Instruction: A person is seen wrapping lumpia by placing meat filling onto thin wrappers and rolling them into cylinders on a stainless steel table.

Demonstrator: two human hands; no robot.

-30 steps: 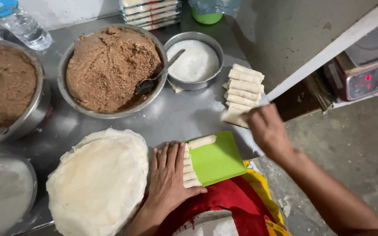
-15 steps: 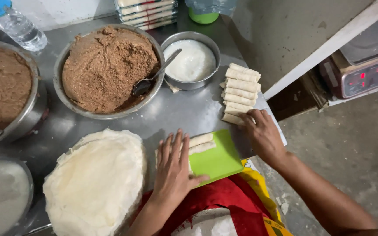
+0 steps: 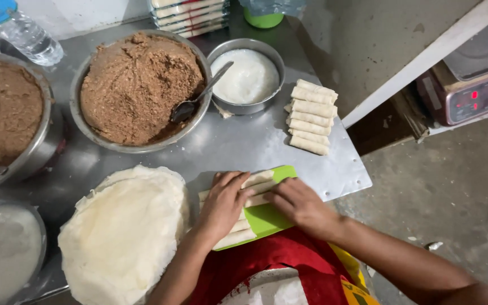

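Both my hands rest on a green cutting board (image 3: pixel 266 217) at the table's near edge. My left hand (image 3: pixel 224 203) lies flat over several pale rolled pastries (image 3: pixel 235 234) lined up on the board. My right hand (image 3: pixel 297 204) touches the ends of the upper rolls (image 3: pixel 258 183) from the right, fingers curled on them. A row of several finished rolls (image 3: pixel 310 117) lies on the steel table to the far right. A stack of thin round wrappers (image 3: pixel 122 234) sits left of the board.
A large steel bowl of brown filling (image 3: pixel 136 85) holds a spoon (image 3: pixel 199 96). A small bowl of white paste (image 3: pixel 248 76) stands beside it. More bowls (image 3: pixel 7 116) and a water bottle (image 3: pixel 21 28) are at the left. An electronic scale (image 3: pixel 473 93) sits on the right.
My right hand came back from the row of finished rolls to the green board. My left hand shifted a little up over the rolls on the board.
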